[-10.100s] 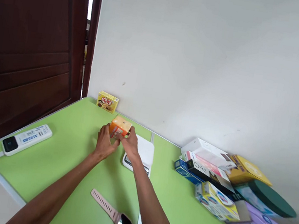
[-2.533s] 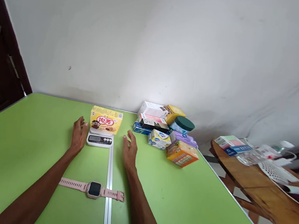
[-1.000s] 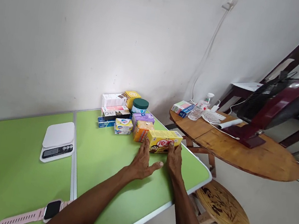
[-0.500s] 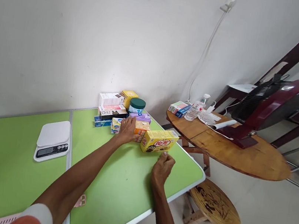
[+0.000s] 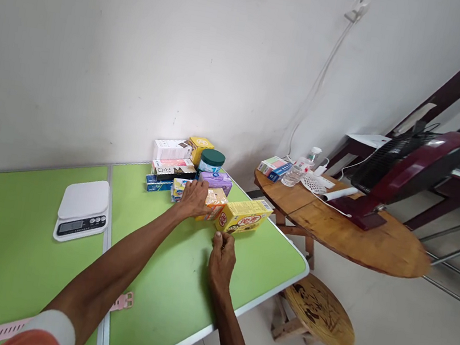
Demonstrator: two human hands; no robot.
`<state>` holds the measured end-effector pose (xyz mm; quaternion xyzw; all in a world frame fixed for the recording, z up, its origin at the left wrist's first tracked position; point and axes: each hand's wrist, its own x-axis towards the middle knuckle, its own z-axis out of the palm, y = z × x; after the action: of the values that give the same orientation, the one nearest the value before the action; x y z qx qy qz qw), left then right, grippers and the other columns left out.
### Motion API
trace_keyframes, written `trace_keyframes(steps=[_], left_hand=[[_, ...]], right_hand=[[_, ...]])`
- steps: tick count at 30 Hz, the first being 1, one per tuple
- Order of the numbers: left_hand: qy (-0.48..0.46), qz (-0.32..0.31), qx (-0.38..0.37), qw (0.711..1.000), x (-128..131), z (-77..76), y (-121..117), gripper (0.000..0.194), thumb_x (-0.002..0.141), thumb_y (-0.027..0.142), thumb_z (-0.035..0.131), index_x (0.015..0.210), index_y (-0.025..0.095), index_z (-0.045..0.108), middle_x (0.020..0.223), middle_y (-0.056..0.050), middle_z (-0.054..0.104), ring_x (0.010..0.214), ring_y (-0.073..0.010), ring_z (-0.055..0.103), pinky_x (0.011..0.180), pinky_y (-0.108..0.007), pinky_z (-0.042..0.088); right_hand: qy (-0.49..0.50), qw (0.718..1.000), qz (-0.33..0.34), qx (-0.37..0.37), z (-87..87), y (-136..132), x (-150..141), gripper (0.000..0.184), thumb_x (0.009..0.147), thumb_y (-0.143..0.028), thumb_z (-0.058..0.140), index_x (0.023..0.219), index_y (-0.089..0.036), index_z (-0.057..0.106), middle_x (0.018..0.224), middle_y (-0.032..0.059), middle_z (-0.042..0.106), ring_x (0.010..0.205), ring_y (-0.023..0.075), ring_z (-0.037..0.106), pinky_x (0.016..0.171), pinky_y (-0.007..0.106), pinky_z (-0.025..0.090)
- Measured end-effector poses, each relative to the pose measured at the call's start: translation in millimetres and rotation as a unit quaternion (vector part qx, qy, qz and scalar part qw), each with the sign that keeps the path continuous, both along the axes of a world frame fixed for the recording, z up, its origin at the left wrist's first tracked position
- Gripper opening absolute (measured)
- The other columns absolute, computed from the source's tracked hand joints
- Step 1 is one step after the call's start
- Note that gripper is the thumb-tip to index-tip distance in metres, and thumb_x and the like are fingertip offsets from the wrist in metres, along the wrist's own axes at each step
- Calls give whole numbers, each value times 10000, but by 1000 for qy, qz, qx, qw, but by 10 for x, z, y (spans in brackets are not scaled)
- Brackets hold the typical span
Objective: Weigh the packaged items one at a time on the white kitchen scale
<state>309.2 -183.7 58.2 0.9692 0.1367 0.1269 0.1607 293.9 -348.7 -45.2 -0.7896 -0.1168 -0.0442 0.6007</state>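
Note:
My left hand is closed on an orange pack, its fingers over the top and its thumb at the near side. Right beside the pack stands a yellow box with red lettering. My right hand is just in front of this box, fingers loosely curled, thumb apart, with nothing visible in it. Behind my left hand are a small yellow-and-blue box, a purple pack, a green-lidded tub, a black-and-pink box, a blue box, a white box and another yellow box.
A white kitchen scale sits left on the green table. Under my left forearm lies a pink strap. To the right stand a wooden table with a bottle and a dark red fan, and a stool.
My right hand has moved left along the front of the yellow box, its fist loosening. The orange pack, under my left hand, has turned slightly and come a little nearer.

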Motion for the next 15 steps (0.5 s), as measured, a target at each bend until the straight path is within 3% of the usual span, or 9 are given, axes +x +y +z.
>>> trace_keyframes(steps=[5,8,10,12,15], left_hand=[[30,13,-73,997,-639,43,68,577,748,380,833,1193,201,512,1266,-138,658,1199,-344,637,1014,-445,499],[0,-19,-118,993,-1112,-12,133,556,734,335,812,1202,227,533,1278,-115,656,1197,-336,642,1028,-462,520],[-37,-28,-165,985,-1402,-95,153,623,733,294,776,1299,222,526,1357,-132,623,1278,-341,607,1097,-488,499],[-74,2,-230,970,-1636,-216,133,783,734,323,767,1446,203,466,1473,-164,553,1416,-366,515,1185,-519,440],[-117,68,-327,935,-1850,-442,43,979,687,475,832,1532,192,427,1531,-190,521,1487,-432,437,1222,-579,398]], right_hand=[[-22,1000,15,-4,43,26,-17,592,925,-709,444,1101,-185,657,1158,178,730,1090,337,659,986,479,508],[-10,996,87,20,95,50,-109,678,932,-719,479,1256,-159,684,1349,193,696,1273,347,626,1110,502,463],[13,984,172,47,123,86,-253,654,970,-698,476,1323,-190,690,1431,160,675,1341,335,609,1148,494,454],[30,967,242,73,133,134,-448,623,1016,-675,438,1345,-214,698,1449,131,676,1364,320,603,1170,480,448],[38,958,272,86,106,200,-737,630,1045,-663,403,1381,-210,685,1460,122,671,1388,311,584,1216,482,400]])
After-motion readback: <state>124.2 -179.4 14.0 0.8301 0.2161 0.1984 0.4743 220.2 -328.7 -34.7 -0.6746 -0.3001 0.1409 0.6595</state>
